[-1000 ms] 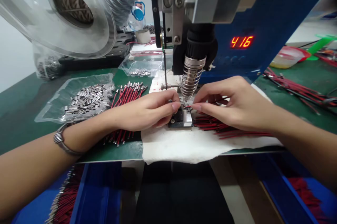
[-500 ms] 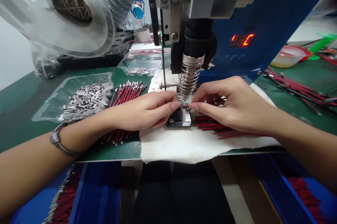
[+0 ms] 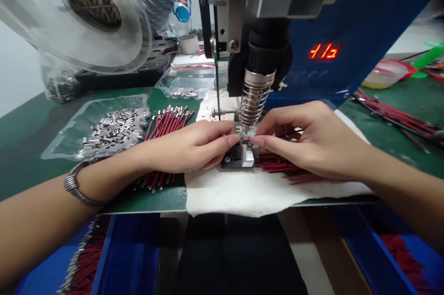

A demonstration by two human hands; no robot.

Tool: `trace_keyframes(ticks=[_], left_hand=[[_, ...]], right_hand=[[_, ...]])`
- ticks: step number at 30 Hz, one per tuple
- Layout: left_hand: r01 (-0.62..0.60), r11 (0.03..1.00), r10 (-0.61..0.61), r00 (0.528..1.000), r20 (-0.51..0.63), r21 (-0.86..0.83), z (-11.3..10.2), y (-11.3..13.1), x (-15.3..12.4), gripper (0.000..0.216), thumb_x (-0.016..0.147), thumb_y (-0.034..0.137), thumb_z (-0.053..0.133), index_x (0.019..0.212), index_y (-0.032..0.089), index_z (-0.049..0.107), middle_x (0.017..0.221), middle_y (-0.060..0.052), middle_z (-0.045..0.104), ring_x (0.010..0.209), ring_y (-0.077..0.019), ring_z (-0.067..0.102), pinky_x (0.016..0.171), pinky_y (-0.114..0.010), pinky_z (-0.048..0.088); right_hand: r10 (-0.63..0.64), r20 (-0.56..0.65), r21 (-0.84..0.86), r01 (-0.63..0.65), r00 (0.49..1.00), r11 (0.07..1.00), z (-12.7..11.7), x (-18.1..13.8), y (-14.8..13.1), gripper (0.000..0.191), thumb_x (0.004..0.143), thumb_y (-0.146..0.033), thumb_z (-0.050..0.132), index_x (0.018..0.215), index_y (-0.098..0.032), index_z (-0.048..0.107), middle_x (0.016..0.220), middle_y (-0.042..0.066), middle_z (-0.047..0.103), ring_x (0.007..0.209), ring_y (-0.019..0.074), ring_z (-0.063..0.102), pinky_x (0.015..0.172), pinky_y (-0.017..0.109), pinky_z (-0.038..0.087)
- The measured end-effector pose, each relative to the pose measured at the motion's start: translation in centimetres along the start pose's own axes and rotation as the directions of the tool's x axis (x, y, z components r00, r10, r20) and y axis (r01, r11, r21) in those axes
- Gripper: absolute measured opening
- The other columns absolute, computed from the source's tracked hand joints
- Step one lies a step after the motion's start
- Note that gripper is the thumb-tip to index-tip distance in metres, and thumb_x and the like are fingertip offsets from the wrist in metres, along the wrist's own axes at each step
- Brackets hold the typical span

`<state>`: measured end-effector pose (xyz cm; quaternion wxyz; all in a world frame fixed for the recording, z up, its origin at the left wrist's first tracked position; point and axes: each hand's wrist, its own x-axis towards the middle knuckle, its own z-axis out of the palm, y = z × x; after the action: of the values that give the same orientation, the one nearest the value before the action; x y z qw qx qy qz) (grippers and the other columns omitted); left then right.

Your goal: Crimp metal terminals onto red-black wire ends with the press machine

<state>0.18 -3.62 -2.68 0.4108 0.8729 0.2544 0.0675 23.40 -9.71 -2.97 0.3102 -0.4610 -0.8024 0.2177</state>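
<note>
My left hand (image 3: 204, 144) is closed in a pinch at the left side of a small black and silver fixture (image 3: 247, 156); whatever lies between its fingertips is hidden. From the right, the thumb and forefinger of my right hand (image 3: 294, 140) pinch a thin red wire (image 3: 246, 139) over the fixture. Directly above both fingertips hangs the soldering iron tip with its coiled spring (image 3: 255, 96). Beneath my right hand lies a bundle of red and black wires (image 3: 274, 163) on a white cloth (image 3: 229, 198).
Red-wired small metal cylinders (image 3: 169, 121) lie beside my left forearm. A clear plastic tray (image 3: 65, 140) holds loose metal cylinders. Behind stand a blue machine housing (image 3: 305, 82) with a red display and a clear suction hood (image 3: 138, 50). Blue bins (image 3: 121, 248) sit below the table edge.
The view has shifted slightly, and the machine head appears a little farther right and nearer. The red display digits differ. Both hands keep their pinch at the fixture.
</note>
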Motion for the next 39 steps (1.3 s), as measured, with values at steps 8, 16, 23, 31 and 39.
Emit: trace_keyframes(ticks=[8,16,23,31,39], left_hand=[[-0.007,1.000,0.007,1.000,-0.005,-0.005,0.0,0.0,0.0,0.034,0.106,0.041,0.038,0.080,0.020,0.044,0.056,0.005,0.056,0.054,-0.0103,0.051,0.058,-0.023,0.042],[-0.012,1.000,0.012,1.000,-0.001,-0.015,0.0,-0.2,0.0,0.035,0.106,0.044,0.039,0.081,0.020,0.046,0.057,0.005,0.055,0.054,-0.0100,0.050,0.058,-0.022,0.042],[-0.006,1.000,0.006,1.000,0.006,-0.029,0.1,-0.1,0.1,0.032,0.105,0.042,0.040,0.083,0.020,0.047,0.056,0.005,0.054,0.053,-0.0100,0.049,0.055,-0.021,0.041],[0.012,0.999,-0.012,1.000,0.008,-0.047,0.0,-0.1,0.0,0.032,0.106,0.039,0.040,0.081,0.020,0.045,0.056,0.006,0.054,0.054,-0.0090,0.050,0.057,-0.020,0.042],[0.020,0.987,-0.001,0.993,0.118,-0.161,-0.6,-0.1,0.3,0.033,0.106,0.034,0.041,0.077,0.019,0.043,0.058,0.004,0.052,0.054,-0.0084,0.047,0.057,-0.022,0.041]], right_hand=[[-0.020,-0.027,-0.038,0.019,0.999,0.999,0.1,-0.2,-0.1,0.017,0.091,-0.035,0.066,0.083,-0.021,0.073,0.073,0.001,0.071,0.060,0.0147,0.059,0.059,0.030,0.043],[-0.010,-0.053,-0.041,0.007,0.999,0.999,0.2,-0.2,-0.3,0.017,0.090,-0.035,0.066,0.082,-0.021,0.073,0.074,0.002,0.072,0.060,0.0157,0.060,0.060,0.031,0.043],[0.034,-0.054,-0.013,-0.034,0.998,0.999,0.6,-0.2,-0.4,0.017,0.089,-0.031,0.067,0.079,-0.020,0.073,0.069,0.000,0.070,0.055,0.0129,0.056,0.055,0.029,0.042],[0.004,-0.060,0.007,-0.004,0.998,1.000,-0.5,-0.8,-1.4,0.013,0.088,-0.029,0.068,0.079,-0.020,0.072,0.067,-0.003,0.069,0.055,0.0089,0.057,0.052,0.023,0.040],[-0.208,0.532,0.756,-0.349,0.821,0.554,17.0,-7.1,-4.9,0.024,0.097,-0.031,0.052,0.089,-0.019,0.072,0.074,-0.002,0.062,0.065,0.0075,0.057,0.069,0.019,0.046]])
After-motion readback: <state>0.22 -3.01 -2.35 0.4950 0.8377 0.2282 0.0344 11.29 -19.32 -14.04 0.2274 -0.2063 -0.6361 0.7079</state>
